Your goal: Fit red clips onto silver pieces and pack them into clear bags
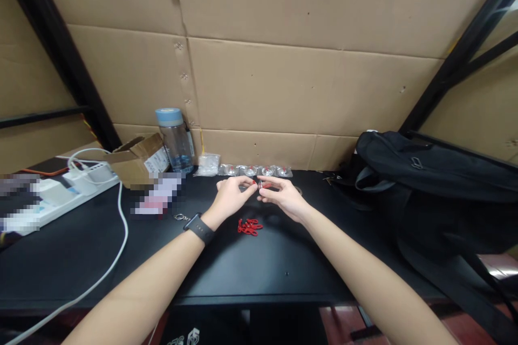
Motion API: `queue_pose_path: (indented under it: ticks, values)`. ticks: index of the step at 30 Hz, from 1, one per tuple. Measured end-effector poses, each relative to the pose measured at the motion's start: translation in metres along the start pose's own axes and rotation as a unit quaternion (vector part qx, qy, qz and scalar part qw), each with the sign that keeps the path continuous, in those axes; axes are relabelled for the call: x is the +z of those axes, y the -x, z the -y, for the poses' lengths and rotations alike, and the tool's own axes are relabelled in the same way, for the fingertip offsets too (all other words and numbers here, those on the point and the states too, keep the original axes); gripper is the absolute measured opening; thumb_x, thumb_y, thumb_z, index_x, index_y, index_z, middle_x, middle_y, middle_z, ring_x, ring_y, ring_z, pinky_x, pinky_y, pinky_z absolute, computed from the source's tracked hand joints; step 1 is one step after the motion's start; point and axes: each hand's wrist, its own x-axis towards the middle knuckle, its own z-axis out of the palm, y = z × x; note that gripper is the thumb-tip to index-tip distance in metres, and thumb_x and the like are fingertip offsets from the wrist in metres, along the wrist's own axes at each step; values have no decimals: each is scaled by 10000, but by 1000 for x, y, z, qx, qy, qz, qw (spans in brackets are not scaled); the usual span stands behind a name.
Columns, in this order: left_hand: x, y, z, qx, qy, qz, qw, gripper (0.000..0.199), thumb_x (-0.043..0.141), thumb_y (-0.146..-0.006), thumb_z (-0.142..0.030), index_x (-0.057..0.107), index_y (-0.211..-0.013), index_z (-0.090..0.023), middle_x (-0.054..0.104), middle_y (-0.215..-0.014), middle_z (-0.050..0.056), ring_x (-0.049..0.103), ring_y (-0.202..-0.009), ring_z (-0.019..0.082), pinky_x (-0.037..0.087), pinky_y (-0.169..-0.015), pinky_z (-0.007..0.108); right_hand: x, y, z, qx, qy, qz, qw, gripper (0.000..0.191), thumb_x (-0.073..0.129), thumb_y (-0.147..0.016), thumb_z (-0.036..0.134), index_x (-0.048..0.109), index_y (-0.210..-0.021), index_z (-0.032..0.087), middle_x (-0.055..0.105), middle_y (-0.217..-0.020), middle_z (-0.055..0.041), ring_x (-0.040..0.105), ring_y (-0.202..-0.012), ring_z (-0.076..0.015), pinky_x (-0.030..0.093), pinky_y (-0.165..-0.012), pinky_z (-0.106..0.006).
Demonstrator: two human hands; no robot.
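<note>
Above the black tabletop [226,275], my two hands meet fingertip to fingertip. Thumb and finger of my left hand [232,198] pinch a bit of red cord. My right hand [285,197] closes on a small shiny metal piece [260,185] with red beside it; its exact kind is too small to make out. Just below the hands lies a small heap of looped red cords [250,227]. A metal key ring with a short chain [181,217] rests left of my watch-wearing wrist. Behind the hands runs a row of clear packets [251,171] holding round silvery pieces.
At the back left stand a blue-lidded bottle [174,143], an open cardboard box [140,161] and a small clear plastic bag [209,164]. A white power strip [81,183] trails a cable across the left. A black backpack [441,188] fills the right side.
</note>
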Motion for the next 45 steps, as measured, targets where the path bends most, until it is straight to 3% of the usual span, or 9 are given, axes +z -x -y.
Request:
queue_pose_path:
  ticks: [4, 7, 12, 16, 19, 25, 30, 41, 45]
  values:
    - [-10, -6, 15, 61, -83, 2, 995, 263, 535, -954, -442, 729, -1034, -283, 757, -1122, 28, 643, -1128, 267, 392, -1011, 432, 0, 0, 6, 0, 30, -8, 1000, 541, 860, -737, 311, 690, -1244, 233, 679, -1070, -71, 730, -781, -148, 585, -714, -262]
    - [-18, -15, 42, 73, -153, -20, 985, 280, 424, -991, -278, 687, -1088, -262, 711, -1219, 59, 591, -1204, 273, 364, -1036, 459, -6, 0, 13, -10, 83, -36, 996, 542, 850, -736, 337, 690, -1245, 238, 668, -1101, -79, 726, -788, -153, 585, -694, -267]
    - [-15, -21, 77, 97, -176, 121, 972, 344, 398, -926, -124, 666, -1093, -260, 685, -1232, 33, 604, -1190, 221, 422, -1003, 382, -28, -4, 19, -58, 226, -72, 970, 560, 845, -706, 354, 695, -1225, 207, 695, -1072, -78, 715, -810, -164, 582, -784, -313]
    - [-4, -17, 69, 133, -166, 191, 958, 357, 398, -955, -161, 663, -1162, -281, 699, -1231, 14, 641, -1135, 195, 440, -985, 331, -40, -6, 21, -121, 355, -95, 922, 485, 833, -684, 351, 704, -1124, 193, 728, -945, -48, 677, -711, -140, 546, -710, -265]
    - [6, -10, 54, 170, -164, 210, 949, 357, 377, -1015, -290, 649, -1245, -321, 662, -1329, 11, 606, -1206, 212, 426, -993, 349, -43, -3, 26, -119, 433, -90, 889, 355, 799, -714, 406, 729, -977, 178, 699, -759, -8, 611, -629, -128, 481, -637, -241]
    - [22, -1, 36, 201, -181, 204, 941, 370, 402, -1029, -415, 628, -1319, -380, 606, -1356, 45, 493, -1306, 262, 340, -1034, 427, -38, 5, 35, -88, 545, -3, 834, 279, 788, -723, 408, 760, -883, 181, 659, -664, 16, 545, -598, -116, 388, -593, -231]
    - [23, 0, 34, 185, -163, 235, 940, 395, 400, -1031, -431, 558, -1392, -400, 558, -1398, 50, 505, -1295, 252, 334, -1035, 425, -32, 7, 33, -58, 572, 41, 817, 208, 765, -731, 327, 772, -875, 178, 699, -691, -3, 594, -632, -133, 393, -600, -231]
    - [15, 0, 32, 181, -133, 275, 935, 376, 424, -1015, -427, 623, -1333, -391, 508, -1502, 29, 465, -1369, 268, 316, -1091, 434, -33, -3, 9, -71, 583, -8, 809, 235, 823, -716, 350, 749, -872, 191, 717, -729, -18, 629, -646, -145, 411, -603, -227]
    - [15, 0, 32, 173, -137, 276, 936, 376, 431, -1012, -439, 629, -1329, -400, 490, -1521, 35, 447, -1389, 278, 307, -1101, 453, -34, -6, 5, -80, 590, 5, 803, 221, 820, -732, 350, 769, -867, 183, 727, -748, -33, 642, -668, -151, 426, -617, -228]
